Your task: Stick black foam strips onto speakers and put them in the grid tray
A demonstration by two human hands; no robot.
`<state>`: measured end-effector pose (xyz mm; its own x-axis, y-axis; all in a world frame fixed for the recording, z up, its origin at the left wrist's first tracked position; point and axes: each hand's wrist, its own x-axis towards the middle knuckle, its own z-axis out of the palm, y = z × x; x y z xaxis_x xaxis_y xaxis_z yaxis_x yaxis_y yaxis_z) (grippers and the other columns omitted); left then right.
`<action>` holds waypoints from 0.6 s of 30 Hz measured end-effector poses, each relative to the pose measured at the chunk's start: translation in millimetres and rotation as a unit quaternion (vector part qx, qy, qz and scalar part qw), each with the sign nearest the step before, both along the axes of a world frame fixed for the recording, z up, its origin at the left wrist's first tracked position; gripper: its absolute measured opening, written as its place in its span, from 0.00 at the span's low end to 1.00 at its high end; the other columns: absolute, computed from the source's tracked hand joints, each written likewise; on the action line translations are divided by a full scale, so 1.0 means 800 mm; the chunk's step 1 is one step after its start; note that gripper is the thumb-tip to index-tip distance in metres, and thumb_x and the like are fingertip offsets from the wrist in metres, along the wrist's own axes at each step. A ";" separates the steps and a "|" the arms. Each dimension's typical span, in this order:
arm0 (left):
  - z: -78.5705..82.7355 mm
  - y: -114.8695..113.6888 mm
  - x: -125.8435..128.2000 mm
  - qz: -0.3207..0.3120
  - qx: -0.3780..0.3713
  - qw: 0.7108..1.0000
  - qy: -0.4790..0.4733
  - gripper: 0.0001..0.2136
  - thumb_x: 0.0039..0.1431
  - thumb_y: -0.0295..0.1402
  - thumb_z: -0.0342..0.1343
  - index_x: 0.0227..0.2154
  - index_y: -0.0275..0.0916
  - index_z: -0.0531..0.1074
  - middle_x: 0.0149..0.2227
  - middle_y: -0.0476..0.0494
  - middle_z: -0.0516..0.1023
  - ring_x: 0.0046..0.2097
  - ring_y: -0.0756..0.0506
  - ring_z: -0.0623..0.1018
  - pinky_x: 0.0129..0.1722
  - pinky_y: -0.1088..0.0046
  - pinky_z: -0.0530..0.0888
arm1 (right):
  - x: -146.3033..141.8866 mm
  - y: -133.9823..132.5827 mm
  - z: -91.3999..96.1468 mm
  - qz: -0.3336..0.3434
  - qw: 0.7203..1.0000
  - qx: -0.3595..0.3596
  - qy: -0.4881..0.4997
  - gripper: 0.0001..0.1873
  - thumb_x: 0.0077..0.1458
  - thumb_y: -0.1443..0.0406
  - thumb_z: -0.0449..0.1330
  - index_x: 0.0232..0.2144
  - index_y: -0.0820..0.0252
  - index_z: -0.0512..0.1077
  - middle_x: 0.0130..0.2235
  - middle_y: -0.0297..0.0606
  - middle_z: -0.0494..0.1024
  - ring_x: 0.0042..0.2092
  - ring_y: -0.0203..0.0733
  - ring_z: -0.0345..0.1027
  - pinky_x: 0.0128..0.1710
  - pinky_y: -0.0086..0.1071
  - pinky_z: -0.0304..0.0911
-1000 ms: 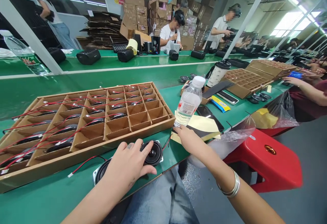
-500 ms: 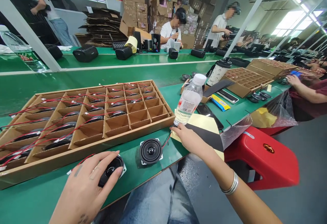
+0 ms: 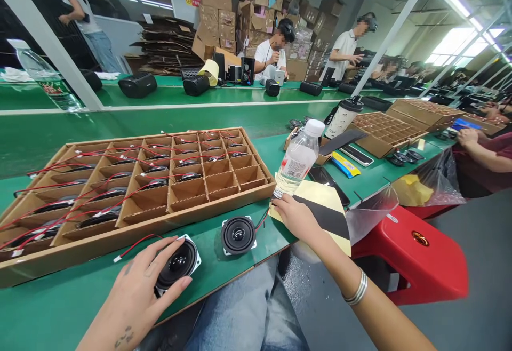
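Gripping a square-framed loudspeaker between thumb and fingers, left hand holds it just above the green table, cone facing up, red-black lead trailing left. Right hand lies open on yellow paper, just beside a second loudspeaker.

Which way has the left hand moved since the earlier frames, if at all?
Yes, leftward: the left hand moved along the front of the tray, from the right speaker to the left speaker.
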<state>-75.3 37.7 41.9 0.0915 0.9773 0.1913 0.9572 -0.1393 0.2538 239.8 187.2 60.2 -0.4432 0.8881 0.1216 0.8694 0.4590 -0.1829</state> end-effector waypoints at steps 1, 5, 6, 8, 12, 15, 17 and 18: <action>-0.002 0.000 -0.001 -0.004 -0.006 1.000 -0.004 0.25 0.55 0.48 0.48 0.54 0.51 0.55 0.53 0.47 0.65 0.52 0.39 0.68 0.47 0.58 0.69 | -0.003 0.001 -0.002 -0.010 1.000 0.006 0.000 0.11 0.59 0.66 0.52 0.42 0.57 0.70 0.38 0.40 0.71 0.33 0.43 0.69 0.29 0.30 0.60; -0.003 -0.001 0.003 0.011 -0.007 0.999 -0.036 0.23 0.56 0.48 0.46 0.54 0.51 0.55 0.53 0.47 0.64 0.53 0.39 0.67 0.49 0.55 0.67 | -0.012 0.005 -0.011 -0.033 0.999 0.027 0.028 0.10 0.60 0.65 0.50 0.36 0.59 0.71 0.36 0.39 0.71 0.33 0.42 0.69 0.28 0.28 0.58; -0.002 -0.001 0.006 0.016 -0.005 0.999 -0.043 0.23 0.56 0.48 0.46 0.54 0.51 0.55 0.53 0.47 0.64 0.53 0.39 0.66 0.50 0.55 0.66 | -0.011 0.005 -0.013 -0.032 0.998 0.029 0.041 0.10 0.60 0.66 0.49 0.35 0.59 0.70 0.36 0.39 0.71 0.33 0.41 0.68 0.28 0.28 0.58; 0.001 -0.001 0.010 0.021 -0.004 0.998 -0.053 0.23 0.55 0.49 0.46 0.53 0.50 0.57 0.53 0.47 0.65 0.53 0.39 0.67 0.50 0.55 0.66 | -0.005 0.002 -0.016 -0.028 0.997 0.031 0.068 0.10 0.60 0.67 0.48 0.34 0.60 0.69 0.35 0.38 0.70 0.34 0.40 0.67 0.30 0.28 0.58; 0.004 -0.001 0.012 0.024 -0.009 0.998 -0.056 0.22 0.55 0.49 0.46 0.52 0.51 0.58 0.52 0.48 0.66 0.51 0.39 0.68 0.48 0.55 0.67 | 0.023 -0.017 -0.017 -0.012 0.992 0.022 0.121 0.12 0.60 0.69 0.43 0.30 0.60 0.64 0.32 0.37 0.68 0.32 0.38 0.65 0.31 0.28 0.60; 0.002 -0.001 0.011 0.022 -0.007 0.998 -0.059 0.22 0.56 0.49 0.46 0.52 0.52 0.57 0.52 0.48 0.65 0.51 0.40 0.68 0.48 0.56 0.67 | 0.052 -0.041 -0.015 0.032 0.983 -0.016 0.180 0.09 0.61 0.67 0.44 0.33 0.59 0.63 0.32 0.36 0.66 0.31 0.36 0.63 0.31 0.28 0.61; -0.001 -0.001 0.009 0.014 -0.002 0.998 -0.060 0.22 0.56 0.49 0.46 0.53 0.52 0.56 0.53 0.48 0.64 0.52 0.40 0.67 0.49 0.57 0.66 | 0.070 -0.058 -0.013 0.053 0.964 -0.043 0.256 0.06 0.59 0.64 0.48 0.36 0.59 0.63 0.33 0.36 0.66 0.30 0.35 0.61 0.29 0.28 0.61; -0.003 0.000 0.009 0.009 -0.002 0.998 -0.060 0.22 0.56 0.49 0.46 0.53 0.52 0.56 0.53 0.48 0.63 0.52 0.40 0.67 0.50 0.57 0.66 | 0.079 -0.065 -0.012 0.048 0.951 -0.045 0.302 0.06 0.58 0.63 0.51 0.36 0.58 0.64 0.33 0.36 0.66 0.30 0.36 0.61 0.29 0.28 0.60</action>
<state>-68.3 37.7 39.6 0.0497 0.9792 0.1967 0.9224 -0.1206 0.3670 303.3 134.9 50.6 -0.3962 0.8662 0.3043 0.5484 0.4891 -0.6782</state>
